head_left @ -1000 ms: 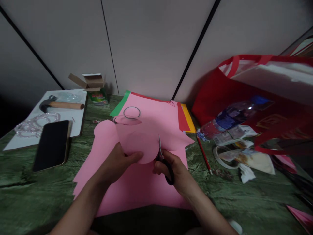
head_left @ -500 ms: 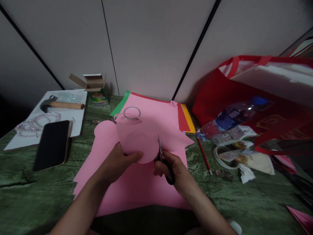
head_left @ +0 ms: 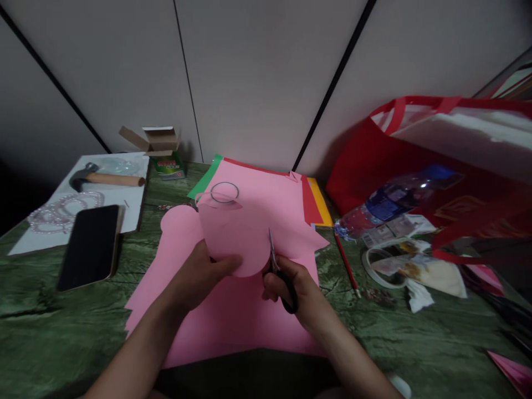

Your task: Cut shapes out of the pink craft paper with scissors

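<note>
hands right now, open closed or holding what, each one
Left hand: closed on the pink paper, thumb on top.
Right hand: holding the scissors, blades at the paper.

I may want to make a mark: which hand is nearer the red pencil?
Right. The right hand, holding scissors, is left of the red pencil; the left hand, gripping pink paper, is farther left.

I see plain pink on the cut paper (head_left: pixel 236 238), silver metal and black handles on the scissors (head_left: pixel 293 293), and dark wood-grain streaking the green tabletop (head_left: pixel 357 354); the stacked sheets (head_left: pixel 266 185) show me pink, green, red and yellow. On my screen the bag (head_left: pixel 361 160) is red, the phone (head_left: pixel 89 246) black, the bottle (head_left: pixel 384 202) blue-labelled, the wall (head_left: pixel 249 83) grey with black seams (head_left: pixel 332 91)
</note>
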`<action>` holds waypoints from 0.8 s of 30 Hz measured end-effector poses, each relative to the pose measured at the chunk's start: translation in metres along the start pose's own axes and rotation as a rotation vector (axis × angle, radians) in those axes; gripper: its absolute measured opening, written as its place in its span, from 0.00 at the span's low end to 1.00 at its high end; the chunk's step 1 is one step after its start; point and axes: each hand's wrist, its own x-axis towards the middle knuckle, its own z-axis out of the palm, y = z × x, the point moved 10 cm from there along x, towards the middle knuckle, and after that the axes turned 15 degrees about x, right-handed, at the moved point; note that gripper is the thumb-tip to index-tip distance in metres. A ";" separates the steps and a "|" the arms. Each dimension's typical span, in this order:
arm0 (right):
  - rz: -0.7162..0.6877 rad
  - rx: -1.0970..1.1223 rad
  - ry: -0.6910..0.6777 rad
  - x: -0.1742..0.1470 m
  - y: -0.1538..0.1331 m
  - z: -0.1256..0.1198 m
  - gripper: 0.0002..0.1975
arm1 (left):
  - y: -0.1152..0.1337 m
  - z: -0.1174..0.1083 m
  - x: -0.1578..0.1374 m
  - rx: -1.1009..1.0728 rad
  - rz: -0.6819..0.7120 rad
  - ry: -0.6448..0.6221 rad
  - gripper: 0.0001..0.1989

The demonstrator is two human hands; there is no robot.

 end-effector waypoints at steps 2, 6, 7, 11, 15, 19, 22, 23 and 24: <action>-0.012 0.006 0.002 0.000 0.000 -0.001 0.07 | -0.002 0.001 0.000 -0.038 -0.024 0.000 0.09; -0.006 0.014 -0.003 0.001 0.002 -0.001 0.07 | -0.004 0.003 0.000 -0.081 -0.047 -0.012 0.12; -0.008 0.015 -0.001 0.001 0.003 -0.002 0.07 | -0.004 0.003 -0.001 -0.080 -0.045 -0.014 0.12; -0.013 0.022 -0.009 -0.001 0.002 0.000 0.06 | -0.005 0.002 -0.001 -0.065 -0.046 -0.010 0.13; -0.022 0.040 -0.009 0.000 0.003 -0.001 0.06 | -0.005 0.002 -0.001 -0.066 -0.049 -0.006 0.13; -0.022 0.049 -0.012 0.001 0.006 -0.002 0.06 | -0.004 0.002 -0.002 -0.061 -0.041 0.000 0.12; -0.013 0.044 -0.004 0.001 0.007 -0.004 0.05 | -0.005 0.001 -0.001 -0.071 -0.038 0.008 0.11; -0.010 0.047 -0.003 0.001 0.007 -0.004 0.06 | -0.006 0.001 0.000 -0.080 -0.038 0.007 0.12; -0.009 0.050 -0.004 0.001 0.007 -0.003 0.06 | -0.006 0.001 0.000 -0.091 -0.037 0.005 0.12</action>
